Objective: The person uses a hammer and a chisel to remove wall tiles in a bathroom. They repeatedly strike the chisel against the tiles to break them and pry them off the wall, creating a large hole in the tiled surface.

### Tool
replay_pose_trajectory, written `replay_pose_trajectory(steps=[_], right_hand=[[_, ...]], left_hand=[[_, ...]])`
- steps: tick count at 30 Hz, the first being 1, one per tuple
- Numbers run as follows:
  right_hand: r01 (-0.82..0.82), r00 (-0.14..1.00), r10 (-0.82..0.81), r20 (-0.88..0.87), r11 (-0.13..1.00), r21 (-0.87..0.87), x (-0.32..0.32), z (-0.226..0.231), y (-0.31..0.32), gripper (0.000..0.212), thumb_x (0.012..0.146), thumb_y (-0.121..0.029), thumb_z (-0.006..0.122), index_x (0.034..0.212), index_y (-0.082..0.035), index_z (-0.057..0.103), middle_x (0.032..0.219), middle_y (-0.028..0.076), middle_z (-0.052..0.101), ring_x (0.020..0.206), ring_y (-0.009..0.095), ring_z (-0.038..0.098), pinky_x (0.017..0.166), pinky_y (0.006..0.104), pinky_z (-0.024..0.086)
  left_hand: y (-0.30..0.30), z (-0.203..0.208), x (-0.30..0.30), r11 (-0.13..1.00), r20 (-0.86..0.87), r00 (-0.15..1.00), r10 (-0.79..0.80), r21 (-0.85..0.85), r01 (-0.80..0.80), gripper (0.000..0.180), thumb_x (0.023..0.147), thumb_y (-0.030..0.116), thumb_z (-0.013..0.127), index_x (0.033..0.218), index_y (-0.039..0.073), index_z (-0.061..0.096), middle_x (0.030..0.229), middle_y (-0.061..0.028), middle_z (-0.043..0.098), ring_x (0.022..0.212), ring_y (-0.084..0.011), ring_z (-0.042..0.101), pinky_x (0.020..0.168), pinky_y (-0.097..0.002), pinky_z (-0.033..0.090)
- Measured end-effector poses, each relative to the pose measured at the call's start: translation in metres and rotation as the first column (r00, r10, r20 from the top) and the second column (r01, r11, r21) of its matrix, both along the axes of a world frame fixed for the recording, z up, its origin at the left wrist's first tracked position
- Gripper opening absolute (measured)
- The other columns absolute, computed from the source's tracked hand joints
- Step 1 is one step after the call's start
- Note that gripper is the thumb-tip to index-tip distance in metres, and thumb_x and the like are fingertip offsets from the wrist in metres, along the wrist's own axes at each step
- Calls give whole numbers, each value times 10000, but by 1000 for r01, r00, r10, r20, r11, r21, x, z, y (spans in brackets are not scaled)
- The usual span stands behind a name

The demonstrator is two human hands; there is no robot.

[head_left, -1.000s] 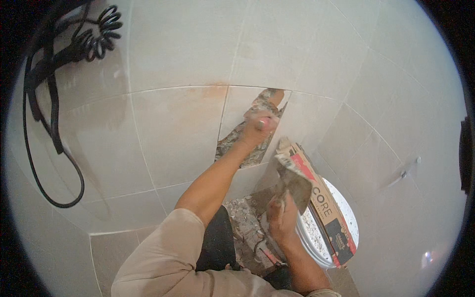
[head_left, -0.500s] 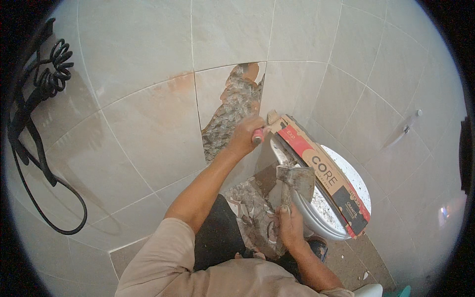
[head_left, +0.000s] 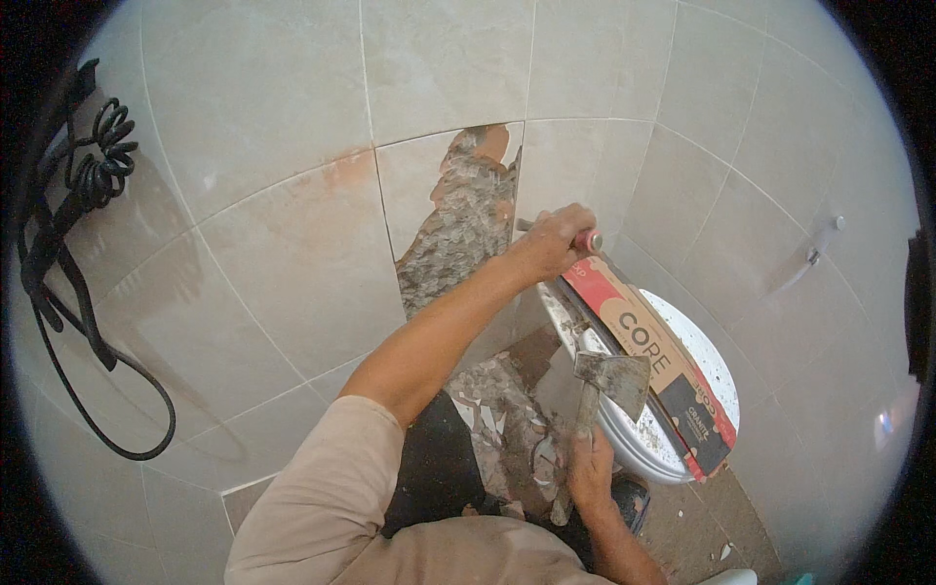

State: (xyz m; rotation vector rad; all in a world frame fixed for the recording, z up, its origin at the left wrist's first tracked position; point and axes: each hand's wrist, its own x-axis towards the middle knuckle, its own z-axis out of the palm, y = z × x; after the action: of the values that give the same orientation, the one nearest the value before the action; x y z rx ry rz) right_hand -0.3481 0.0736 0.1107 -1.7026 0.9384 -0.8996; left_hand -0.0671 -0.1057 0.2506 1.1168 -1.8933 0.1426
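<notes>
My left hand [head_left: 558,244] is closed around the red handle of a chisel [head_left: 589,241]. The chisel's metal end pokes out left of the hand, by the right edge of a chipped-out patch [head_left: 453,234] in the tiled wall. Rough grey mortar and some orange-brown backing show in that patch. Lower down, my right hand [head_left: 590,470] grips the wooden handle of a hatchet [head_left: 616,378]. The hatchet's dusty metal head points up and right, apart from the chisel, and overlaps the near edge of a cardboard box [head_left: 639,336] in this view.
The long box lies across a white round-edged toilet lid [head_left: 707,341] sprinkled with debris. Broken tile and mortar rubble [head_left: 492,390] covers the floor below the patch. Black hose and coiled cable [head_left: 102,161] hang on the left wall. A small fitting [head_left: 837,223] sticks out of the right wall.
My left hand has moved right and slightly up with the chisel, over the box's upper end. The hatchet has shifted right and a little down in my right hand.
</notes>
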Motion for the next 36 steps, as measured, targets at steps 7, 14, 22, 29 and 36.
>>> replay_pose_trajectory(steps=[7,14,22,29,36], right_hand=[[71,997,-72,21,997,36,-10,-19,-16,524,1080,-414,463,1293,46,596,1138,215,682,1043,313,632,949,425,471],[127,992,-127,23,992,13,-4,-10,-30,610,1050,-582,458,1031,12,595,770,54,554,703,162,511,654,358,445],[173,982,-142,127,946,-275,12,22,-58,555,1081,-527,401,1078,0,575,747,52,536,648,136,527,564,310,429],[72,433,318,843,921,-384,49,125,-97,514,1068,-536,459,1187,-39,509,784,93,570,565,222,539,506,355,488],[236,971,-206,117,795,-559,95,58,-173,421,1097,-422,430,1045,-42,604,717,42,567,558,170,546,485,342,458]], left_hand=[[-40,-3,19,974,25,992,120,-197,-113,388,786,326,843,935,54,610,797,-184,607,805,-431,629,703,-507,492],[-34,7,30,989,125,988,86,-132,-70,419,811,357,831,765,40,562,741,-190,609,721,-436,631,639,-508,487],[-55,12,41,985,217,976,30,-170,8,421,830,366,821,716,49,568,672,-180,596,663,-423,627,594,-482,483],[-52,20,57,998,161,986,54,-40,-48,330,835,298,809,739,44,621,674,-202,627,629,-419,631,583,-448,495],[-59,19,53,997,183,983,4,-78,10,289,852,228,787,728,35,611,638,-205,584,588,-409,602,562,-443,480]])
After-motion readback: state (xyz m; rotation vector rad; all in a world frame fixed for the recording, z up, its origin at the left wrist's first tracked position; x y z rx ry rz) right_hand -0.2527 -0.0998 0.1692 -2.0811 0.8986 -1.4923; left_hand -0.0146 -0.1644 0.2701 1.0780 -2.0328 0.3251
